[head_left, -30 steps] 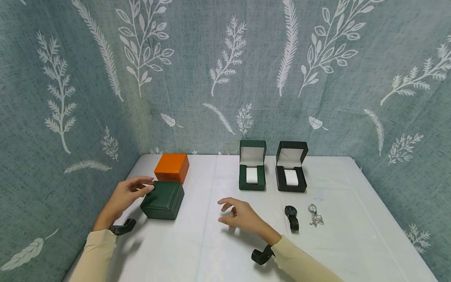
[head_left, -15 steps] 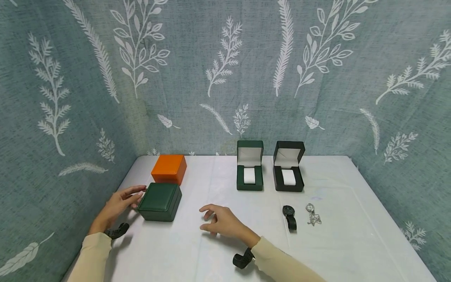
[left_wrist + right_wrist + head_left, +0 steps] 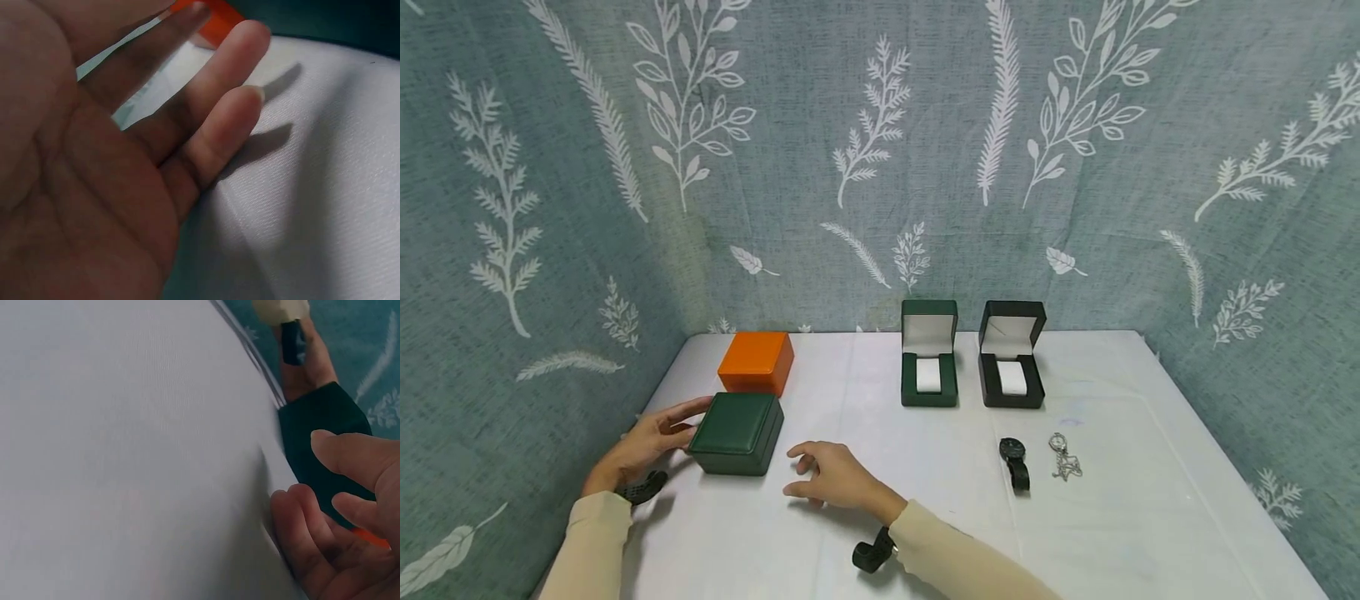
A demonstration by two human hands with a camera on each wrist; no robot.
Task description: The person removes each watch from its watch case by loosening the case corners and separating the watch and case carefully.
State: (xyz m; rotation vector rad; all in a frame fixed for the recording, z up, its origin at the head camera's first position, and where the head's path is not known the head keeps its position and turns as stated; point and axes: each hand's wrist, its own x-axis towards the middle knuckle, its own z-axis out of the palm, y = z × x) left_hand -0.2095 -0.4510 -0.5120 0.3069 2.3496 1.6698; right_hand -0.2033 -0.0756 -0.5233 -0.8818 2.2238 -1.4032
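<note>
A closed dark green box (image 3: pixel 735 427) sits on the left part of the table. My left hand (image 3: pixel 646 442) is at its left side, fingers loosely bent; whether the fingertips touch the box, I cannot tell. In the left wrist view the lower fingers of that hand (image 3: pixel 206 119) hang above the white cloth, apart from the green box (image 3: pixel 337 22). To the right of the box, with a gap between, my right hand (image 3: pixel 837 477) hovers over the table, its fingers relaxed and holding nothing. Right behind the green box stands a closed orange box (image 3: pixel 757 360).
Toward the back stand an opened green watch box (image 3: pixel 904 385) and an opened black watch box (image 3: pixel 1037 390), each with a white cushion. In front of them lie a black watch (image 3: pixel 1015 462) and a silver pocket watch with a chain (image 3: pixel 1063 457). Patterned cloth surrounds the white table (image 3: pixel 1112 517).
My right hand has moved left toward the closed green box. My left hand has shifted from the box's top left corner down to its left side. The view has shifted slightly.
</note>
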